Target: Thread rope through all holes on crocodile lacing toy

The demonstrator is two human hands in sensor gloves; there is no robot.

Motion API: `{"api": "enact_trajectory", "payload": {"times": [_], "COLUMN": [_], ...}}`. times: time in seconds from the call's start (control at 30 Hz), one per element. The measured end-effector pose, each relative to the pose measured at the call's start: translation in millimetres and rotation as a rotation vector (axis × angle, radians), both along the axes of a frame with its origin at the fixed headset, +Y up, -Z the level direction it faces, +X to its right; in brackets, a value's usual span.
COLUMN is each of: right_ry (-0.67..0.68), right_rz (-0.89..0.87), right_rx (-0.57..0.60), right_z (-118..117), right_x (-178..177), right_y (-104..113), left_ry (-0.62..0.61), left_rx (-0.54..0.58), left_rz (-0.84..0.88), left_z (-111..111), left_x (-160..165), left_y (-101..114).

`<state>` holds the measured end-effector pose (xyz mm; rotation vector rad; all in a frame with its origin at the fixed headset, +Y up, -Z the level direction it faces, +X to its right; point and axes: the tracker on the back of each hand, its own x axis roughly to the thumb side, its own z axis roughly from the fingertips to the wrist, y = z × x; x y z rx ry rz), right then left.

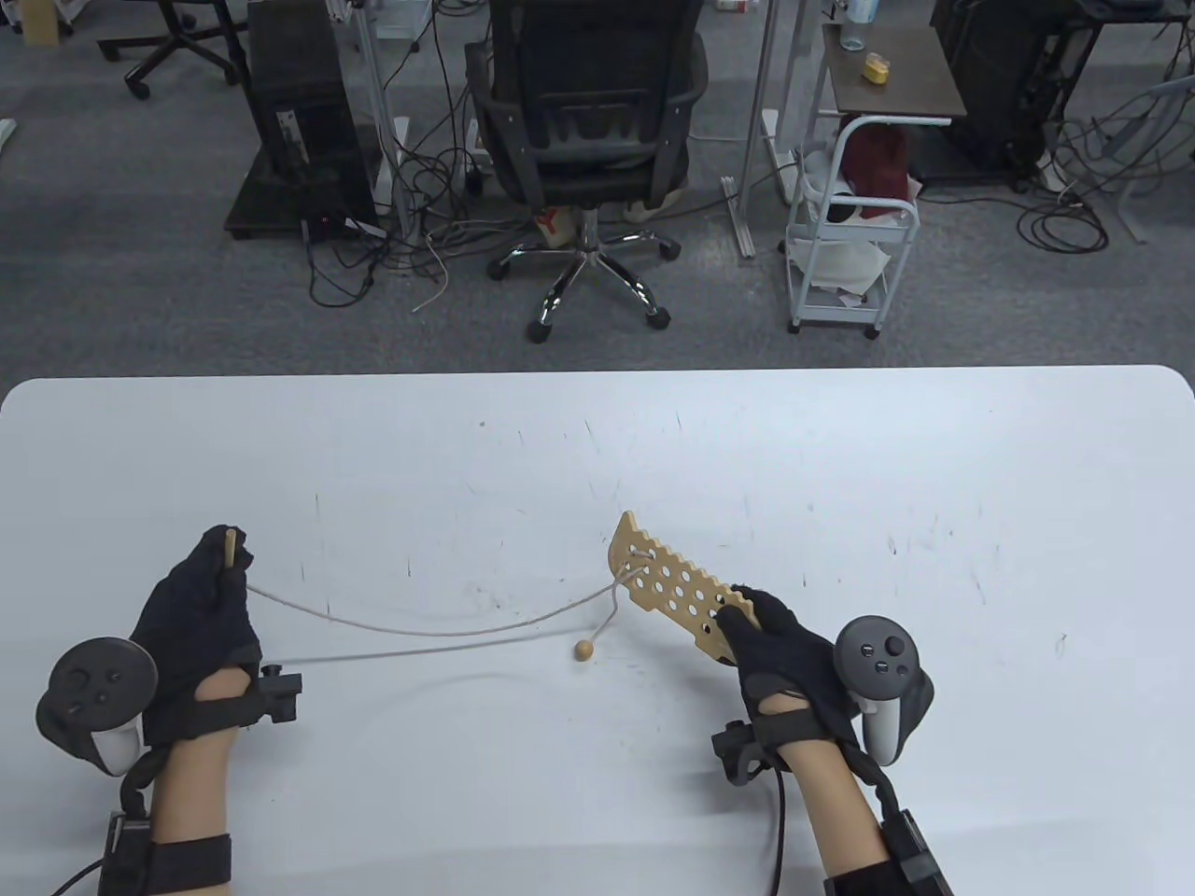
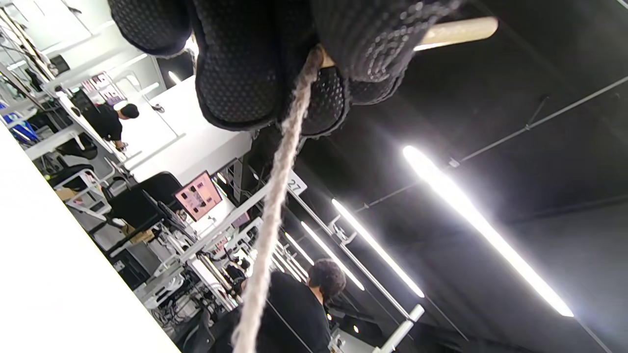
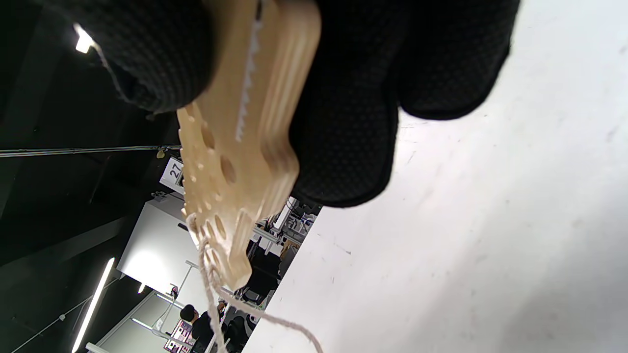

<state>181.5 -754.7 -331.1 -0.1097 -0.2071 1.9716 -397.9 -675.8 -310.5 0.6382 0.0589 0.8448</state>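
Table view: right hand [image 1: 784, 658] grips the near end of the croc board [image 1: 674, 583], which juts up and away from its fingers above the table [image 1: 840, 448]. Left hand [image 1: 201, 611] pinches the wooden needle [image 1: 228, 548]; rope [image 1: 420, 627] sags from its fingertips across to the board's far holes, bead [image 1: 584, 650] dangling below them.

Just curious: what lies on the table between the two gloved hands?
Table view: rope runs from the left hand to the crocodile board, a wooden bead hanging off it.
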Motion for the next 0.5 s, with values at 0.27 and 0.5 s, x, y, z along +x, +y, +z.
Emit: {"api": "enact_trajectory", "payload": {"times": [0.27,0.5], "right_ry": [0.039,0.075], "right_rz": [0.024,0.04], "right_rx": [0.022,0.041], "right_z": [4.1,8.5], "right_x": [-10.0,-18.5], "right_y": [2.0,5.1], "left_ry": [-0.135,-0.231], "left_rx": [-0.053,-0.098], "left_rz": [0.013,-0.054], "left_z": [-8.5,-14.1], "left_x": [18.7,39.9], "left_y": [-5.8,-10.3]}}
